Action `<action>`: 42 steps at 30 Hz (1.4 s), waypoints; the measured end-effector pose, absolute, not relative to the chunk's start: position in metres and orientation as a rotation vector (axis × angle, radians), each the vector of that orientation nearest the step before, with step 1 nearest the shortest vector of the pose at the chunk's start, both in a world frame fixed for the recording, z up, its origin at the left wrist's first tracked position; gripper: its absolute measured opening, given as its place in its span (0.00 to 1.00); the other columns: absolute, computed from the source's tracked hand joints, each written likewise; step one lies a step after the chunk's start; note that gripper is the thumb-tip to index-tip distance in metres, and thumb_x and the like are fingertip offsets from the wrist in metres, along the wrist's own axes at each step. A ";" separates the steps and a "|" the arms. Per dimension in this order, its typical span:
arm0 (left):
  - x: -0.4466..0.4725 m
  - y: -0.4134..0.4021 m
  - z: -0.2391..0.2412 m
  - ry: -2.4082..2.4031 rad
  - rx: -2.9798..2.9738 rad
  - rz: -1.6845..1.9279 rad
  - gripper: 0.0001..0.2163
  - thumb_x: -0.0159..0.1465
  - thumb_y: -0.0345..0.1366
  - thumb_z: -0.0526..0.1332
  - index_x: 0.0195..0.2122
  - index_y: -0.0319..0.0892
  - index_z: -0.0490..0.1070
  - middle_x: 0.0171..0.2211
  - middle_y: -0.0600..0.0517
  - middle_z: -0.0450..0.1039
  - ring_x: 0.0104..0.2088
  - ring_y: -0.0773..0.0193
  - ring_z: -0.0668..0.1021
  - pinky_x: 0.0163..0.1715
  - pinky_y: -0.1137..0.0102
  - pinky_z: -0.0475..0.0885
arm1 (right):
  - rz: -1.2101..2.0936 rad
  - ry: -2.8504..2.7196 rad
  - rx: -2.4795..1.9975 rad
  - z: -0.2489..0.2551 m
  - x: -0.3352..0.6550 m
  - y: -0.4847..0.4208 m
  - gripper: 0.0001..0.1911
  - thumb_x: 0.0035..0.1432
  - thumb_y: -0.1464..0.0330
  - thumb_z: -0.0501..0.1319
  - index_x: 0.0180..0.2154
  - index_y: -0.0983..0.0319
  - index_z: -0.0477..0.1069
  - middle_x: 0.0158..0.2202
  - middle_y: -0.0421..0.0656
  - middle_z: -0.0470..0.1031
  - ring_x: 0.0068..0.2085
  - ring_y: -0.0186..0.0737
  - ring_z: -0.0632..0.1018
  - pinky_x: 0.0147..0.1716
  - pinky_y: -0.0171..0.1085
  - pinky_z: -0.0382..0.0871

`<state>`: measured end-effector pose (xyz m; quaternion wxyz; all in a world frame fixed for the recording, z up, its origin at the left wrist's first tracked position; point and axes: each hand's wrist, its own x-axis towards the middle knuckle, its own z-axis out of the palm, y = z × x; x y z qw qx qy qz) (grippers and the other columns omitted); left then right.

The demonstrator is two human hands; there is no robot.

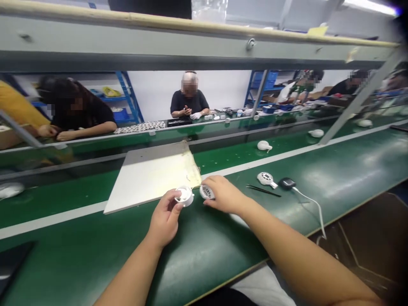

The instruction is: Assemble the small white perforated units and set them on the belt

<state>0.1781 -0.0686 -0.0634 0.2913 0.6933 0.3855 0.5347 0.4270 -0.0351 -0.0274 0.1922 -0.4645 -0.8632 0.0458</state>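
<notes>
My left hand [164,222] grips a round white plastic housing [185,196] by its side, with the open end facing up. My right hand [223,194] rests its fingers on a white vented disc [207,192], holding it close to the housing, and the two parts are apart by a narrow gap. Just past my right hand lie black tweezers [263,191], a white vented part with a short stem [267,179], and a small black device [287,183] trailing a white cable [314,208].
Both hands work over a green workbench [334,170] with a white stripe, beside a scuffed white board [153,178]. Several white round parts sit along the bench behind a metal rail [191,61]. Co-workers sit at a facing bench, with blue shelving behind them.
</notes>
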 end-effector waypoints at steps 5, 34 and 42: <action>0.174 -0.074 -0.056 1.032 1.893 1.498 0.10 0.68 0.38 0.60 0.49 0.45 0.72 0.50 0.47 0.74 0.51 0.59 0.76 0.54 0.65 0.69 | 0.397 -2.509 -1.049 -0.044 0.398 -0.031 0.36 0.46 0.62 0.75 0.56 0.59 0.68 0.54 0.49 0.75 0.55 0.54 0.74 0.57 0.51 0.65; 0.209 -0.067 -0.056 0.982 1.078 1.060 0.22 0.65 0.56 0.59 0.37 0.38 0.69 0.25 0.52 0.72 0.23 0.67 0.72 0.23 0.73 0.63 | 0.660 -2.150 -0.956 -0.029 0.404 -0.046 0.19 0.61 0.64 0.63 0.53 0.61 0.72 0.51 0.48 0.77 0.49 0.46 0.77 0.52 0.45 0.70; 0.207 -0.067 -0.057 0.937 1.152 1.043 0.25 0.66 0.59 0.55 0.39 0.38 0.70 0.25 0.51 0.72 0.23 0.66 0.73 0.22 0.73 0.62 | 1.338 -1.705 -0.903 -0.038 0.399 -0.044 0.19 0.56 0.65 0.67 0.49 0.61 0.70 0.44 0.45 0.78 0.41 0.40 0.79 0.44 0.40 0.74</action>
